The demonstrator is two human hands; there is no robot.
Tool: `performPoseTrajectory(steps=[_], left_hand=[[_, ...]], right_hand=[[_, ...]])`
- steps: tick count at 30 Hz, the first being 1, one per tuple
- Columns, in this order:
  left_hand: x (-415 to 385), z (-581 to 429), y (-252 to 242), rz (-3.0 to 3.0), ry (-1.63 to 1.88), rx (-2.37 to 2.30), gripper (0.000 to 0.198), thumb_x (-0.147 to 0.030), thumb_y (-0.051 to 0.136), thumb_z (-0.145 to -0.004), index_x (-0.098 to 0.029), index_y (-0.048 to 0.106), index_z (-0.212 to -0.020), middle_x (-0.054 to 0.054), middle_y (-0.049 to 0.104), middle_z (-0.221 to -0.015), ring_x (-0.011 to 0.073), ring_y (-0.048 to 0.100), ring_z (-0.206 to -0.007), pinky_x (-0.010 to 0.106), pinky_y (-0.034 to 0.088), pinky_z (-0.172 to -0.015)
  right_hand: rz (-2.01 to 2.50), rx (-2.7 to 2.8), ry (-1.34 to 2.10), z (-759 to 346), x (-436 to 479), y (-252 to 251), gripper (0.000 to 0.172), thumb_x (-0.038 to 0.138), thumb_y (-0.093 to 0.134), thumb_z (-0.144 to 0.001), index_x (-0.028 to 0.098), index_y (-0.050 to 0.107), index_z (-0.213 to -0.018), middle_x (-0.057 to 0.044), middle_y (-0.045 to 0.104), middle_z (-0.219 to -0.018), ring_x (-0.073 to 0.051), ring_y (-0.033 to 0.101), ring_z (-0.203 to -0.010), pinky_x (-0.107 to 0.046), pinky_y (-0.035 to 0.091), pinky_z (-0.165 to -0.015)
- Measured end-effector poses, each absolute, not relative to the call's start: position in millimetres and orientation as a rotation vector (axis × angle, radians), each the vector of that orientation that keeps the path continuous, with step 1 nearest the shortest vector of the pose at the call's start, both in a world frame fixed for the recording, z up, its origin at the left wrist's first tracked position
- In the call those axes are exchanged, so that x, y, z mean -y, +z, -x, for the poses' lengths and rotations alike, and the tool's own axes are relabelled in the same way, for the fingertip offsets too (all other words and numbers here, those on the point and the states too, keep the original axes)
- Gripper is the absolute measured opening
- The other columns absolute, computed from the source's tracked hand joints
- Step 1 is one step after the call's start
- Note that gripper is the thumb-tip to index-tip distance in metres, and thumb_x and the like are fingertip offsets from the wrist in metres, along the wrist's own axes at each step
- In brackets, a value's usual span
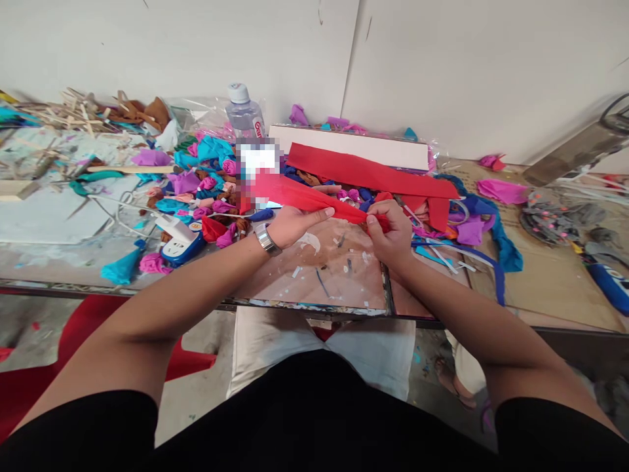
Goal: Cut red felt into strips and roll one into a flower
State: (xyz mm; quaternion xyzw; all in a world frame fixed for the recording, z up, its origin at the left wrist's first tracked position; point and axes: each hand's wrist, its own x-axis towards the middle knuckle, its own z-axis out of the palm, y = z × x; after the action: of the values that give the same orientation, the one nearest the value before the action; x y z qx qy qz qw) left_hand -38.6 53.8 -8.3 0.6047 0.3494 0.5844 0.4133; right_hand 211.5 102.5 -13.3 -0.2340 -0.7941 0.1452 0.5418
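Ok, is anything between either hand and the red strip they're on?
Nothing visible: the right hand pinches one end of the red strip directly, and the left hand meets it partway along, its fingers hidden behind it.

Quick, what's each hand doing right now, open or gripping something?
Left hand: holding the red strip, fingers mostly hidden.
Right hand: closed, pinching the same strip near its bunched end.

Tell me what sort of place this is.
Probably a craft workshop: a stained table strewn with bright crumpled scraps, a heap of wooden sticks, and a red strip held in the left hand and right hand.
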Motion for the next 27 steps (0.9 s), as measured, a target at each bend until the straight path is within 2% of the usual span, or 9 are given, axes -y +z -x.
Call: performPoseTrajectory(steps=[5,10,14,16,18,20,22,24,27], left_hand=[[-52.0,33.7,-7.9,-1.460,1.499,-0.878,0.051,-0.052,0.091,-0.084,-0.026,0.078,-0.126,0.010,0.078,-0.131,0.0295,0.070,-0.131,0.046,0.054,-0.116],[-62.9,42.5,-1.2,-1.328,1.800,-0.937,0.057,-0.070,0.084,-0.084,-0.026,0.073,-0.117,0.009,0.076,-0.127,0.0304,0.069,-0.129,0.046,0.057,-0.107],[-58.8,62.9,28.0,-1.600,2.090,-1.226,0.067,-0.077,0.079,-0.085,-0.030,0.061,-0.130,0.008,0.066,-0.141,0.0327,0.045,-0.154,0.050,0.046,-0.117],[-48.8,69.5,46.0,-1.800,2.145,-1.282,0.068,-0.070,0.080,-0.090,-0.029,0.054,-0.138,0.009,0.062,-0.144,0.0352,0.027,-0.164,0.055,0.038,-0.121],[-38.2,71.6,59.3,-1.951,2.178,-1.281,0.062,-0.058,0.082,-0.093,-0.029,0.053,-0.140,0.009,0.058,-0.151,0.0370,0.024,-0.164,0.058,0.030,-0.125],[-31.2,69.7,63.6,-2.153,2.011,-1.377,0.049,-0.049,0.084,-0.091,-0.028,0.064,-0.131,0.008,0.061,-0.151,0.0397,0.041,-0.153,0.061,0.023,-0.128],[-29.1,64.9,58.8,-2.316,1.633,-1.463,0.031,-0.042,0.083,-0.089,-0.027,0.074,-0.115,0.007,0.073,-0.132,0.0403,0.056,-0.135,0.064,0.021,-0.126],[-30.0,57.7,48.6,-2.405,1.286,-1.469,0.016,-0.036,0.077,-0.089,-0.026,0.077,-0.102,0.008,0.078,-0.110,0.0385,0.065,-0.116,0.062,0.033,-0.117],[-30.3,45.5,34.8,-2.470,0.846,-1.318,0.015,-0.034,0.069,-0.091,-0.024,0.080,-0.096,0.009,0.078,-0.096,0.0300,0.069,-0.089,0.045,0.047,-0.088]], right_hand=[[0.559,1.888,0.342,-210.9,-100.6,-11.4,0.019,0.040,0.060,-0.105,0.026,0.064,-0.092,-0.004,0.072,-0.089,-0.024,0.068,-0.088,-0.046,0.051,-0.090],[0.615,1.866,0.339,-211.0,-101.7,-9.9,0.023,0.044,0.058,-0.105,0.026,0.063,-0.091,-0.004,0.071,-0.087,-0.024,0.065,-0.085,-0.046,0.049,-0.087],[0.614,1.890,0.313,-210.0,-102.5,-11.2,0.022,0.043,0.059,-0.104,0.026,0.062,-0.089,-0.003,0.071,-0.085,-0.024,0.064,-0.084,-0.046,0.047,-0.088],[0.621,1.934,0.280,-209.1,-101.7,-12.1,0.023,0.042,0.060,-0.103,0.026,0.061,-0.087,-0.003,0.072,-0.085,-0.024,0.065,-0.085,-0.047,0.046,-0.091],[0.627,1.974,0.246,-208.4,-100.3,-12.7,0.022,0.041,0.059,-0.102,0.026,0.061,-0.085,-0.003,0.072,-0.084,-0.025,0.065,-0.087,-0.048,0.045,-0.094],[0.622,2.020,0.217,-207.9,-98.9,-12.9,0.021,0.040,0.060,-0.101,0.027,0.061,-0.085,-0.002,0.074,-0.085,-0.025,0.065,-0.087,-0.049,0.044,-0.096],[0.608,2.094,0.202,-207.9,-97.8,-12.9,0.019,0.039,0.062,-0.100,0.026,0.061,-0.085,-0.002,0.075,-0.087,-0.025,0.065,-0.087,-0.050,0.042,-0.097],[0.564,2.183,0.209,-208.1,-97.1,-12.6,0.017,0.037,0.063,-0.099,0.026,0.061,-0.086,-0.002,0.076,-0.088,-0.025,0.065,-0.086,-0.050,0.040,-0.097],[0.474,2.272,0.237,-207.9,-95.6,-12.1,0.013,0.034,0.064,-0.101,0.026,0.063,-0.090,-0.002,0.077,-0.091,-0.024,0.068,-0.089,-0.050,0.039,-0.097]])
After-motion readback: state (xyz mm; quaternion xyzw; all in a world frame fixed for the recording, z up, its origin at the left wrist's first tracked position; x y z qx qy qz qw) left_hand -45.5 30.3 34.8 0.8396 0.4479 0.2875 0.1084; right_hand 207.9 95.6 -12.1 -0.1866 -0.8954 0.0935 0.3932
